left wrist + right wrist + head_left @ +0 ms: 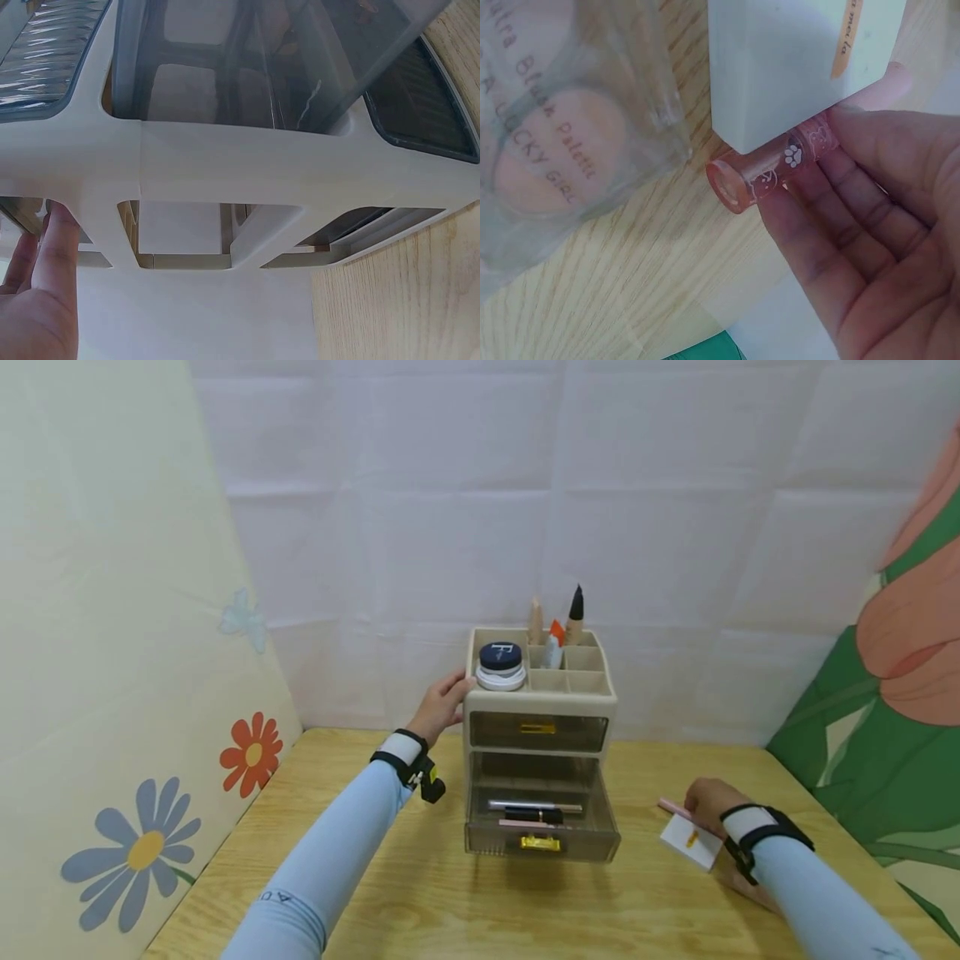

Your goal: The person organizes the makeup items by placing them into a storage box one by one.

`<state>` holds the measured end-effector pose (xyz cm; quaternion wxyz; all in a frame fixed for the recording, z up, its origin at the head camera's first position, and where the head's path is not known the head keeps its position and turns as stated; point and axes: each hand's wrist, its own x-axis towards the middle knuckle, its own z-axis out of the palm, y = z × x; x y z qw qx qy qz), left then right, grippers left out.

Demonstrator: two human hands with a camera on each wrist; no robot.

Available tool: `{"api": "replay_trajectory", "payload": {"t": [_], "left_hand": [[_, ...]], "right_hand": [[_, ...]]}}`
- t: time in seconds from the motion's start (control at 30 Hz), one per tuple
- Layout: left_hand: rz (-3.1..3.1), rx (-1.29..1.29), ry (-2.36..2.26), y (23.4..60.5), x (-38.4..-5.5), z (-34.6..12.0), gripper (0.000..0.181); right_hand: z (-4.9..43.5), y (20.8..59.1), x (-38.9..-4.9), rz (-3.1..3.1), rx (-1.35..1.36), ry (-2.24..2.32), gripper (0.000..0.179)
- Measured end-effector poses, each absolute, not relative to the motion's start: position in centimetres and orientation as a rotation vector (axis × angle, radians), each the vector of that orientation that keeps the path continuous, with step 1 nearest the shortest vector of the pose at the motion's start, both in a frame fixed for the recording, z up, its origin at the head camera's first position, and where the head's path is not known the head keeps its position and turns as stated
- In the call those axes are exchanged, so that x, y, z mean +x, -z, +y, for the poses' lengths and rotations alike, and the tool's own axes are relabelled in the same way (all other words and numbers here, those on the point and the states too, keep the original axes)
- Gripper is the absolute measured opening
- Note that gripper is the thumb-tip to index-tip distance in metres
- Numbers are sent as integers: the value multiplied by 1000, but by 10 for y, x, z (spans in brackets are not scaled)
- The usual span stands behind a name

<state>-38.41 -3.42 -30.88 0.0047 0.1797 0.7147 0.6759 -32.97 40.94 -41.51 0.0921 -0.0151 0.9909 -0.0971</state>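
Observation:
A cream cosmetics organizer (540,700) stands on the table with its lower drawer (542,835) pulled out. The drawer holds a silver tube, a black tube and a pink stick. My left hand (442,703) rests against the organizer's left side, near the top; in the left wrist view its straight fingers (58,255) reach a side cutout. Over the table at the right, my right hand (714,806) pinches a pink lip gloss tube (769,166) printed with a white paw, thumb above and fingers below. A white box (799,67) with a gold label overlaps that tube.
A clear-lidded blush palette (562,150) lies beside the tube in the right wrist view. On the organizer's top are a navy-lidded jar (500,655), a white round case (500,678) and several upright tubes and pens. The upper drawer (537,732) is closed. A white cloth (420,543) hangs behind.

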Motion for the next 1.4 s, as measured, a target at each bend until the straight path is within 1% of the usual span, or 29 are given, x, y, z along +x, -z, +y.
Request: {"api": "replay_trajectory", "payload": {"t": [0.13,0.4,0.57,0.77,1.03,1.23,1.4], "left_hand": [[2218,577,-2114,305,-381,-35,53],[2232,576,-2129,309,-385,-34,56],[2219,562,-2140,310,-386,-34,56],[2228,560,-2123,310,-387,-34,58],[2234,564,-2118,309,-387,-33,56],[2217,575,-2131,309,-386,-34,56],[2206,589,-2130,309,-386,-34,57]], "right_hand": [[410,417,-332,2950,-41,284,10],[417,422,-330,3034,-218,247,6],[423,413,-325,3062,-269,296,3],[422,383,-316,3079,-303,315,9],[415,334,-293,3099,-358,393,15],[396,305,-273,3093,-404,468,10],[375,284,-256,3147,-539,418,6]]}}
